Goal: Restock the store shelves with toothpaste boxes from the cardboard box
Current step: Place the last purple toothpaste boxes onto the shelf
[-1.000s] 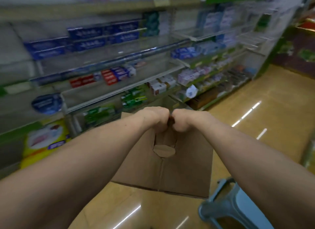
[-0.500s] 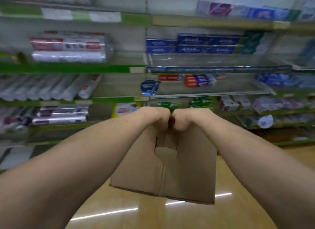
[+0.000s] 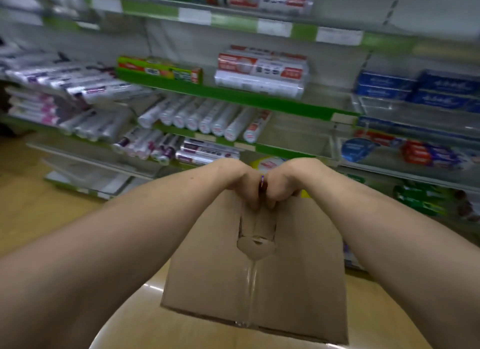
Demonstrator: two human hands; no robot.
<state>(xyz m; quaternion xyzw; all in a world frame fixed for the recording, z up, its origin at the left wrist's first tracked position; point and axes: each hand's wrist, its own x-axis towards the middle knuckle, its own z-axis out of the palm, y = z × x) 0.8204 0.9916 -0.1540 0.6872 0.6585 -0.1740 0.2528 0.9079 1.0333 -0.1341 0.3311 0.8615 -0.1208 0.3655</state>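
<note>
The cardboard box (image 3: 298,270) is held in the air at the centre, in front of the store shelves (image 3: 233,96), by the left hand (image 3: 244,186) and the right hand (image 3: 284,183), both clenched side by side on its top edge at 12 o'clock. It is judged stiff, fairly heavy and apt to swing from so narrow a hold, so the bottom corners would be better supported. Its taped seam (image 3: 250,296) is seen running from 12 to 6 o'clock, the long axis is judged to follow it, and blue toothpaste boxes (image 3: 415,89) are seen at 2 o'clock.
</note>
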